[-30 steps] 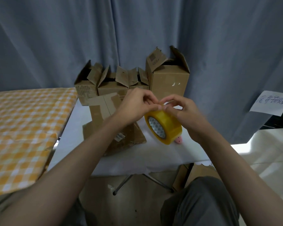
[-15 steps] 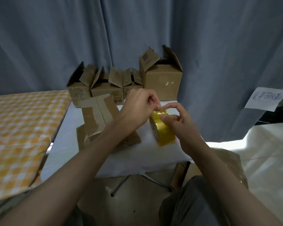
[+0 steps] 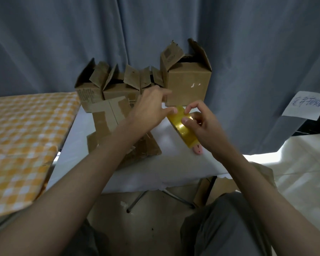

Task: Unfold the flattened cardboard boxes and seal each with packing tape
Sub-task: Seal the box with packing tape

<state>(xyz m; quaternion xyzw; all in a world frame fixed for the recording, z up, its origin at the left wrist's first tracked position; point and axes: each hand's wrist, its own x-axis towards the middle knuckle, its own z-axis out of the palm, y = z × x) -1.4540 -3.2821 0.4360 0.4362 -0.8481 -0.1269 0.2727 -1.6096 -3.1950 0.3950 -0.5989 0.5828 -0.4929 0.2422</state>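
A yellow roll of packing tape (image 3: 182,130) is held edge-on above the white table (image 3: 166,169). My right hand (image 3: 201,126) grips the roll, thumb on its outer face. The thumb of my left hand (image 3: 151,109) presses on the roll's top edge while its other fingers are extended. Flattened cardboard boxes (image 3: 118,130) lie under my left forearm. Several unfolded boxes with open flaps (image 3: 118,85) stand in a row at the back, and a taller open box (image 3: 187,84) is on their right.
A small pink object (image 3: 197,149) lies on the table just below the roll. An orange checked cloth (image 3: 24,141) covers the surface on the left. A grey curtain (image 3: 155,34) hangs behind. A paper note (image 3: 307,106) is at the right. Cardboard (image 3: 220,187) lies under the table.
The roll has turned from showing its core to edge-on. My left hand's fingers have spread and lifted off, leaving the thumb at the roll's top edge.
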